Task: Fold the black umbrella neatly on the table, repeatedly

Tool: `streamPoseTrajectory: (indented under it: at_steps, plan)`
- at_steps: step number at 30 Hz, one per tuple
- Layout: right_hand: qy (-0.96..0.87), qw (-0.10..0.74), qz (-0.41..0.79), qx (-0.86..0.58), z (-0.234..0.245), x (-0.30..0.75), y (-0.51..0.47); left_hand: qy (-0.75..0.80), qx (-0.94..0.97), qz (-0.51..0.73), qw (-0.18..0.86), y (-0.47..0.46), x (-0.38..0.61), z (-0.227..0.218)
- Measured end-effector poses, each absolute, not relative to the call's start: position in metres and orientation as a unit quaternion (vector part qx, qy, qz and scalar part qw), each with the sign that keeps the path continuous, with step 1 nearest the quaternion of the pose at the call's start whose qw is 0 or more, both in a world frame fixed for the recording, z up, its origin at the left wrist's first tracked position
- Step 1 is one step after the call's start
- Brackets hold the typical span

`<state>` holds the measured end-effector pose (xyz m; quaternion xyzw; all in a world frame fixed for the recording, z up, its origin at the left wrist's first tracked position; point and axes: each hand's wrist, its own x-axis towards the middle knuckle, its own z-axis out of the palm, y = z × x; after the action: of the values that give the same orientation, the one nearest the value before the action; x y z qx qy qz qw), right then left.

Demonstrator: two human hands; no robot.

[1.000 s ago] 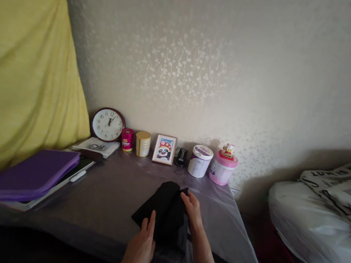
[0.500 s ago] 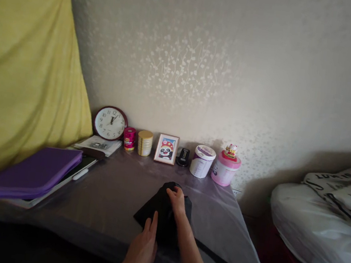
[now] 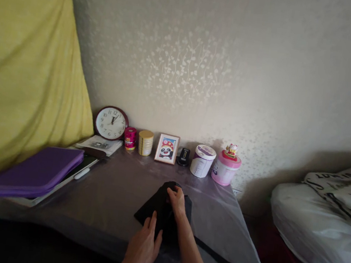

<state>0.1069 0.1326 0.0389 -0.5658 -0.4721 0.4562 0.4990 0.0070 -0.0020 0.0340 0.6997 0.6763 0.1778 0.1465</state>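
One folded piece of matte black cloth lies on the grey, plastic-covered counter, one long black strap trailing rightward; it looks light, soft and limp, best taken by its folded edges. The right hand seems to have its grip pinched onto the far part; the left hand, fingers extended, lies against the near side, unclasped. Behind stand four round lidded containers, one round white-faced clock, one panda picture frame

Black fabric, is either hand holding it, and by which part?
The right hand seems to pinch the black fabric near its far end; the left hand touches its near part, no clear grip.
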Motion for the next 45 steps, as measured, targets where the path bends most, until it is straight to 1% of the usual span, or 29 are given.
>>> streamPoseTrajectory:
  at_steps: [7,9,12,14,18,21,24,28,31,33,35,38,45]
  plan:
    - [-0.523,0.495,0.458,-0.522,0.037,0.107,0.126,0.681,0.694,0.216,0.093,-0.002,0.009,0.019]
    - [-0.579,0.489,0.403,-0.513,0.037,0.108,0.122,0.674,0.693,0.240,0.092,-0.003,0.008,0.018]
    - [-0.692,0.468,0.255,-0.487,0.037,0.109,0.115,0.655,0.700,0.271,0.090,-0.004,0.007,0.022]
    - [-0.741,0.451,0.186,-0.462,0.036,0.110,0.111,0.657,0.708,0.245,0.085,-0.006,0.007,0.027]
    - [-0.780,0.417,0.133,-0.448,0.030,0.115,0.116,0.675,0.722,0.143,0.052,-0.007,0.010,0.029]
    - [-0.787,0.395,0.102,-0.462,0.023,0.121,0.129,0.683,0.719,0.126,0.035,-0.007,0.011,0.027]
    - [-0.795,0.366,0.070,-0.479,0.018,0.126,0.146,0.692,0.711,0.119,0.047,-0.005,0.013,0.025]
    - [-0.782,0.329,0.045,-0.528,0.024,0.128,0.160,0.697,0.704,0.117,0.077,-0.004,0.013,0.026]
    - [-0.749,0.353,0.021,-0.561,0.035,0.130,0.150,0.695,0.701,0.117,0.109,-0.005,0.012,0.028]
    - [-0.755,0.386,0.028,-0.530,0.040,0.132,0.133,0.688,0.705,0.110,0.136,-0.007,0.010,0.029]
    - [-0.788,0.399,0.060,-0.465,0.040,0.132,0.113,0.682,0.707,0.097,0.161,-0.008,0.009,0.032]
    - [-0.807,0.384,0.082,-0.440,0.034,0.131,0.095,0.682,0.703,0.077,0.186,-0.009,0.008,0.036]
    - [-0.772,0.339,0.050,-0.535,0.026,0.126,0.121,0.700,0.678,0.061,0.215,-0.004,0.005,0.043]
